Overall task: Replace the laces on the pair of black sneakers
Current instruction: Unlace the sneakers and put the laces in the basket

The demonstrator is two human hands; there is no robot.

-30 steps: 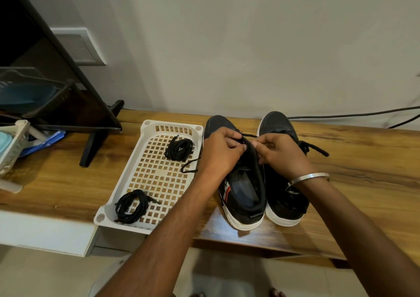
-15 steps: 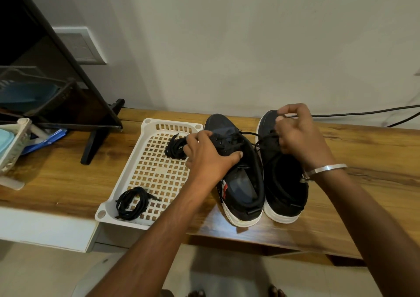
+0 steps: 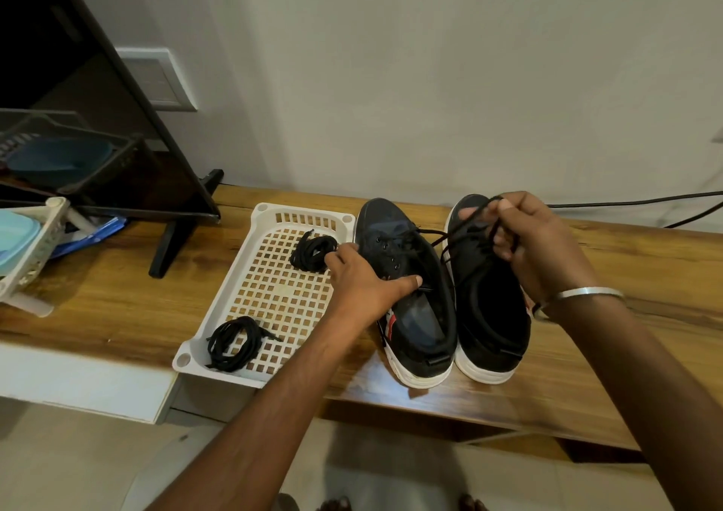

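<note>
Two black sneakers with white soles stand side by side on the wooden table, toes to the wall: the left sneaker [image 3: 407, 283] and the right sneaker [image 3: 489, 315]. My left hand [image 3: 364, 279] grips the left sneaker's side, thumb across its tongue. My right hand [image 3: 536, 244] is raised over the right sneaker's toe and pinches a black lace [image 3: 465, 227] that runs back to the left sneaker's eyelets. Several eyelets on the left sneaker show bare. A white lattice tray [image 3: 258, 307] holds two coiled black laces, one far [image 3: 313, 252], one near [image 3: 234, 342].
A dark monitor on a black stand [image 3: 172, 244] leans at the left. A pale basket [image 3: 27, 260] with blue items sits at the far left edge. Black cables [image 3: 641, 201] run along the wall at the right. The table's front edge lies just below the sneakers' heels.
My right hand has pulled the lace further up and to the right, out of the left sneaker. My left hand slid down from the eyelets to hold the sneaker's side.
</note>
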